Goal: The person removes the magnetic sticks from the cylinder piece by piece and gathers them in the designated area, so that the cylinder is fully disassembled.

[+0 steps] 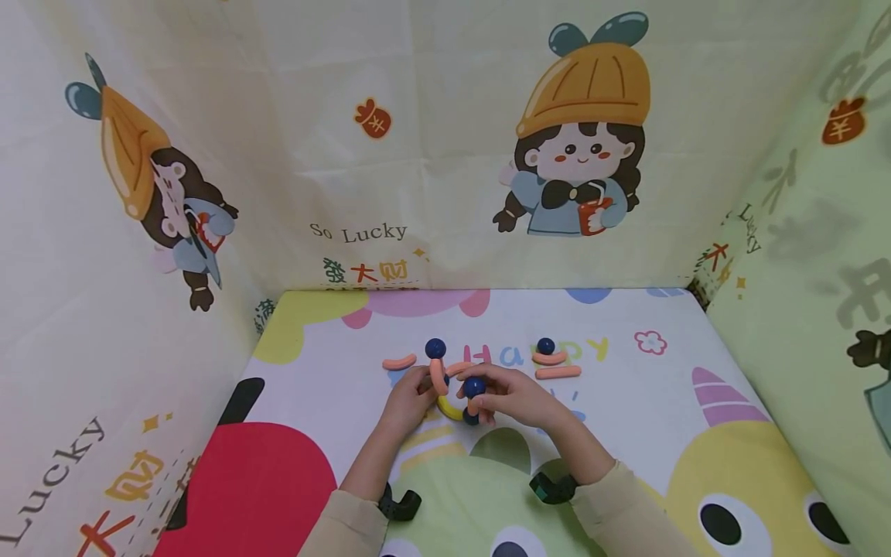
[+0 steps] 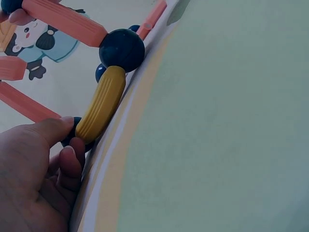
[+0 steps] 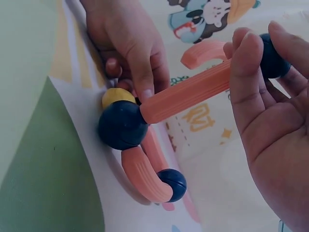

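My left hand (image 1: 411, 398) pinches a dark blue ball (image 2: 77, 120) at the near end of a curved yellow rod (image 2: 102, 104). The rod's other end joins a second blue ball (image 3: 123, 125). From that ball rises a straight pink rod (image 3: 188, 92), tilted, with another blue ball (image 3: 273, 60) on top. My right hand (image 1: 518, 394) holds this top ball between thumb and fingers. A curved pink rod (image 3: 145, 174) also leads off the lower ball to a further ball (image 3: 176, 186). Beside my left hand, an upright curved pink rod (image 1: 438, 377) carries a ball (image 1: 435, 349).
A loose curved pink rod (image 1: 399, 362) lies left of the structure. To its right lie a blue ball (image 1: 546, 346), a curved pink rod (image 1: 550, 358) and a straight pink rod (image 1: 558, 373). Printed cloth walls (image 1: 445, 155) stand behind and on both sides of the patterned tabletop.
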Demonstrator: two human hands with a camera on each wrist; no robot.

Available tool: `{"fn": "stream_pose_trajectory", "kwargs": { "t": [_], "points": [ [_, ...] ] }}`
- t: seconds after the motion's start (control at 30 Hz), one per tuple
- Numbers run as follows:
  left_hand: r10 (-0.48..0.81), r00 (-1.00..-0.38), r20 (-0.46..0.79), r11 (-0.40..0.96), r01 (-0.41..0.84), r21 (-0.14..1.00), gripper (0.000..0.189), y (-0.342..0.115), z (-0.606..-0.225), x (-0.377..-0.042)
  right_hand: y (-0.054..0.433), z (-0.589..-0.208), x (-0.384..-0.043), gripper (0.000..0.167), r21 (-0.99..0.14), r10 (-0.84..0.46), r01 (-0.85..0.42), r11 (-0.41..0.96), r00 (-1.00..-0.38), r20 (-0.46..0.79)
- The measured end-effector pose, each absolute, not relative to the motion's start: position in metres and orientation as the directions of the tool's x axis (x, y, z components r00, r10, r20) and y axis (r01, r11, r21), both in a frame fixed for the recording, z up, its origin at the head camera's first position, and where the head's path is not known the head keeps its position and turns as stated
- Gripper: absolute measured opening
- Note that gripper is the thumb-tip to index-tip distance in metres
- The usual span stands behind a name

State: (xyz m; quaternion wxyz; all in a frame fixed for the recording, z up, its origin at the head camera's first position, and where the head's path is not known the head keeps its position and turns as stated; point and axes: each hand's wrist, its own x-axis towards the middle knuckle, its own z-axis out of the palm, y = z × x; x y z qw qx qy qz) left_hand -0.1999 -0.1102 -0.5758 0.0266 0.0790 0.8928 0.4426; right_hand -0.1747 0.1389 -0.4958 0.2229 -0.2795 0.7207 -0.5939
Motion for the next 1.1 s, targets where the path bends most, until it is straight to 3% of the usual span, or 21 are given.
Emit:
{"fn": "stream_pose_trajectory", "kwargs": {
  "t": [0.3, 0.6, 0.73, 0.87, 1.1],
  "points": [
    [0.160, -0.987, -0.007, 0.587, 0.089, 0.804, 0.026, -0.109, -0.576, -0.200, 0.142, -0.494, -0.176, 0.036, -0.983, -0.663, -0.159, 0.088, -0.746, 0.061],
    [0.175, -0.984, -0.045, 0.548, 0.059, 0.835, 0.021, -0.108, -0.576, -0.200, 0.171, -0.492, -0.187, 0.041, -0.976, -0.513, -0.183, 0.115, -0.853, 0.099],
    [0.170, -0.983, -0.067, 0.544, 0.036, 0.838, 0.017, -0.108, -0.576, -0.201, 0.187, -0.493, -0.195, 0.038, -0.963, -0.409, -0.179, 0.200, -0.909, 0.084],
    [0.145, -0.988, -0.055, 0.579, 0.039, 0.814, 0.026, -0.108, -0.575, -0.201, 0.206, -0.494, -0.204, 0.042, -0.928, -0.304, -0.153, 0.339, -0.952, 0.046],
    [0.139, -0.990, -0.031, 0.597, 0.059, 0.800, 0.026, -0.108, -0.574, -0.199, 0.244, -0.500, -0.219, 0.051, -0.876, -0.168, -0.057, 0.478, -0.985, -0.027]
  ]
}}
